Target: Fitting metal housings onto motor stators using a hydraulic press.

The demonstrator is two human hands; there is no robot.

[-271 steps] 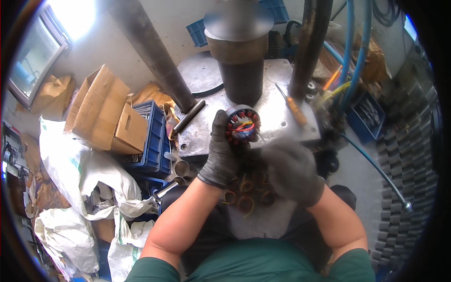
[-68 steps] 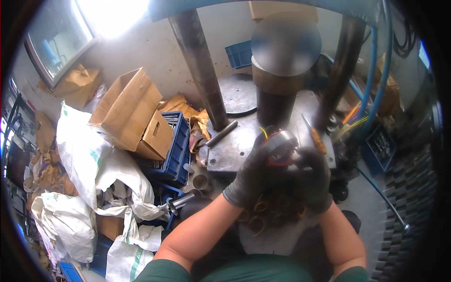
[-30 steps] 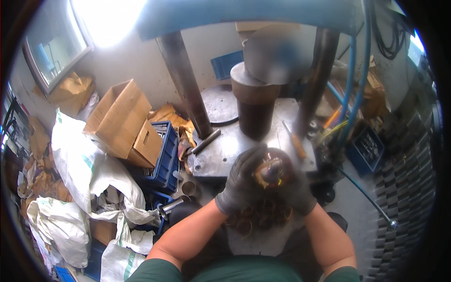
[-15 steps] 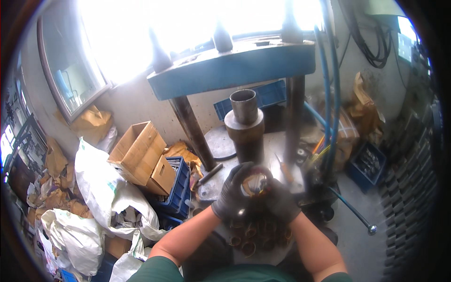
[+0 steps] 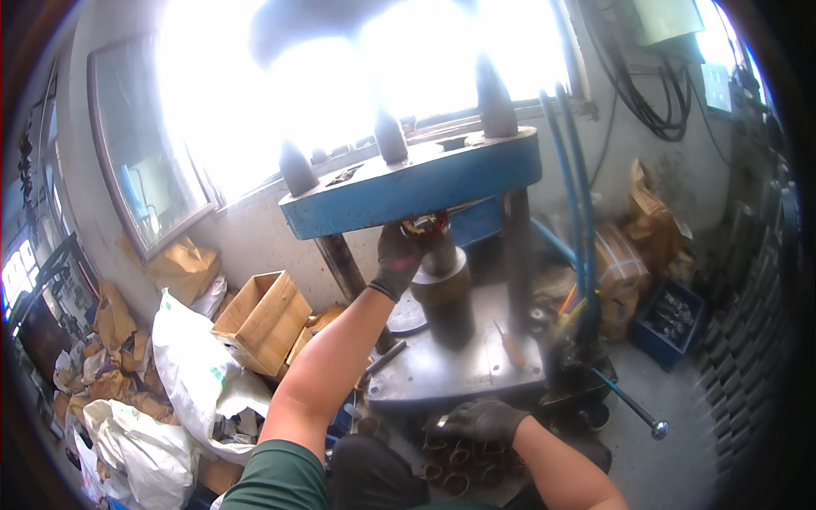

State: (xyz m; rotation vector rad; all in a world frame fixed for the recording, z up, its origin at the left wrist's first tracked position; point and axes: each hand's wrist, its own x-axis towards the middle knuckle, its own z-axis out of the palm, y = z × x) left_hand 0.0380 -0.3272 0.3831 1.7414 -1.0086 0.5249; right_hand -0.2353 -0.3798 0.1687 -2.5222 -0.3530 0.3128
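Observation:
My left hand (image 5: 398,255), in a dark glove, is raised under the blue press plate (image 5: 416,187). Its fingers are closed on a dark ring with copper-coloured windings, a wound stator (image 5: 425,224), at the top of the upright metal cylinder (image 5: 444,293). The far side of the ring is hidden by the plate's shadow. Low in front of the press bed (image 5: 442,370), my gloved right hand (image 5: 486,420) is curled above several similar stators (image 5: 457,483). A small shiny spot shows at its fingertips; what it holds is too unclear to name.
An orange-handled pointed tool (image 5: 510,344) and a dark rod (image 5: 387,357) lie on the press bed. White sacks (image 5: 191,365) and an open carton (image 5: 263,323) crowd the left. A lever (image 5: 629,401), blue hoses (image 5: 586,221) and a blue crate (image 5: 670,323) stand right.
The stator, held between both hands before, has gone up and forward in my left hand to the cylinder's top. My right hand has dropped toward the stators below. The view has tilted up.

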